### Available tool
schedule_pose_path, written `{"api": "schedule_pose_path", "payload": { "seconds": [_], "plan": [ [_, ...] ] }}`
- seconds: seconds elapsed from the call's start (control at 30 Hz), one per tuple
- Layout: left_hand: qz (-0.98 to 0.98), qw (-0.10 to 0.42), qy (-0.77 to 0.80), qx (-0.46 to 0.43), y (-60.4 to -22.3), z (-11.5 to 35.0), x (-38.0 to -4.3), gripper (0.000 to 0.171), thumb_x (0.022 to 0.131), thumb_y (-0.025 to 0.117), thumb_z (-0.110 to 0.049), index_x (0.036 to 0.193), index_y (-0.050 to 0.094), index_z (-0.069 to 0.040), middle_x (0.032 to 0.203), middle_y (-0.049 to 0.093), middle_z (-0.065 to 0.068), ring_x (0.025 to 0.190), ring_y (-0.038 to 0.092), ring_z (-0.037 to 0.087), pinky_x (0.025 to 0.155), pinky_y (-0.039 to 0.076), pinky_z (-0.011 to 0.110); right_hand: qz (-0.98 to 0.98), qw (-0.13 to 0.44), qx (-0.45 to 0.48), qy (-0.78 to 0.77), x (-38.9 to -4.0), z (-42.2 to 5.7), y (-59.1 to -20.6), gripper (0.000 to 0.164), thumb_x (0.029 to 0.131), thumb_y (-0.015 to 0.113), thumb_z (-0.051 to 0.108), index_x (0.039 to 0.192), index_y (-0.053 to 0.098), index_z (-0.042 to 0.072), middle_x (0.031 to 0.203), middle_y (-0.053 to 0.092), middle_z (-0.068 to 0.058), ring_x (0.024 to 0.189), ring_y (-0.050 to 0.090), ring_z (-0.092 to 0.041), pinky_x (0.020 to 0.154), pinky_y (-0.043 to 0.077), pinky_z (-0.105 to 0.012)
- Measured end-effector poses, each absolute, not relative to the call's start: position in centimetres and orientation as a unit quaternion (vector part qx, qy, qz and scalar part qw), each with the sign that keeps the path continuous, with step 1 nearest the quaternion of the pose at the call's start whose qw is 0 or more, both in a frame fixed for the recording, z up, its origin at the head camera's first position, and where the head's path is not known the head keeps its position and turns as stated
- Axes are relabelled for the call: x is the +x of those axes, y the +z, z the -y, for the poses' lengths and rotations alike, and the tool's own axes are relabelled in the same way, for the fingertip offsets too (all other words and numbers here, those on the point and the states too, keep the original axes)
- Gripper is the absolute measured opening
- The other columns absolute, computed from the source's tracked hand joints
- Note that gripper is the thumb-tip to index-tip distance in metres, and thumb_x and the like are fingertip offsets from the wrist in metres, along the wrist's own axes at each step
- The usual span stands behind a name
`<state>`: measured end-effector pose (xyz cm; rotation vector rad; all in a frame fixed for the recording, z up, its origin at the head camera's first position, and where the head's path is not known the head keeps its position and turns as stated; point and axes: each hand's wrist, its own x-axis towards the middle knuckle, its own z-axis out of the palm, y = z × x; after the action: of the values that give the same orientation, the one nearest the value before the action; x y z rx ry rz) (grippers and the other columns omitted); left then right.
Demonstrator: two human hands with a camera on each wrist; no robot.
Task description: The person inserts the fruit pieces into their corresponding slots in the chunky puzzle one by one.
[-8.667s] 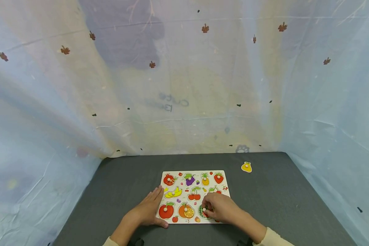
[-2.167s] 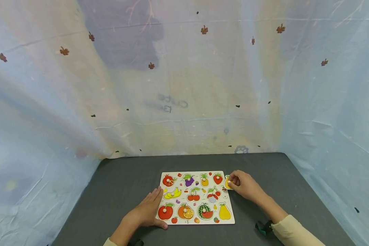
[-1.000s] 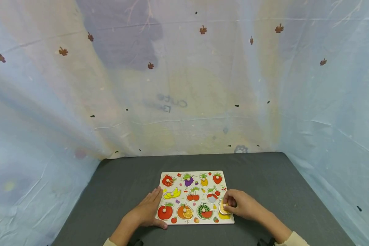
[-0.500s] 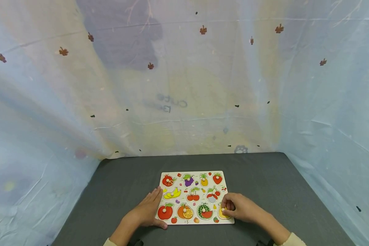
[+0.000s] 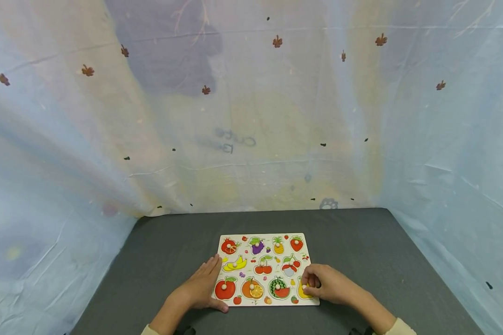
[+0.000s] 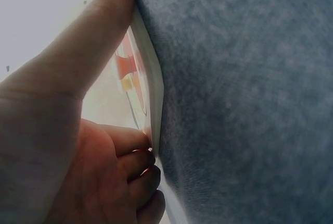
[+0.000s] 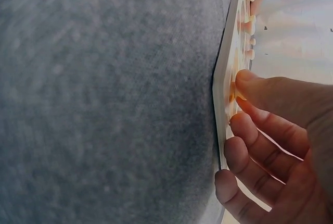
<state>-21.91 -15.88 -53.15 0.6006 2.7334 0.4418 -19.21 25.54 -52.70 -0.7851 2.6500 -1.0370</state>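
Observation:
A white fruit puzzle board (image 5: pixel 314 302) lies flat on the dark table, with knobbed fruit pieces in it. My right hand (image 5: pixel 329 283) is at the board's lower right corner, thumb and forefinger pinching the knob of a yellow pear piece (image 5: pixel 305 295). That piece lies over the pear spot, partly hidden by the fingers. In the right wrist view the other fingers (image 7: pixel 237 153) curl near the board's edge. My left hand (image 5: pixel 201 286) rests at the left edge with fingers extended, its thumb by the lower left corner. The left wrist view shows its fingertips (image 6: pixel 148 179) against the board's side.
Apple (image 5: pixel 225 289), orange (image 5: pixel 248 291) and watermelon (image 5: pixel 282 292) pieces fill the front row. Bananas (image 5: pixel 234 266) and cherries (image 5: pixel 263 269) sit behind them. The grey table (image 5: pixel 172 242) ends at a patterned curtain (image 5: pixel 251 186) hanging behind and at both sides.
The pear piece, earlier lying alone at the table's back right, was carried by my right hand past the board's right edge and lowered onto the pear spot. My left hand stays put.

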Motion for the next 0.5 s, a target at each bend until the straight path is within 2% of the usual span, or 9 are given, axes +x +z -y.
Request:
{"api": "schedule_pose_path", "payload": {
  "seconds": [0.5],
  "plan": [
    [-0.945,0.153,0.179,0.227,-53.20,16.32,-21.79,0.140,0.068,0.097,-0.059,0.166,0.024,0.008,0.175,0.020,0.026,0.163,0.019,0.043,0.131,0.019,0.060,-0.881,0.094,-0.283,-0.366,-19.55,-26.19,-52.17,0.012,0.100,0.079,0.022,0.102,0.070,0.015,0.087,0.059,0.013,0.076,0.054,0.000,0.066,0.050,-0.022]
  ]
}}
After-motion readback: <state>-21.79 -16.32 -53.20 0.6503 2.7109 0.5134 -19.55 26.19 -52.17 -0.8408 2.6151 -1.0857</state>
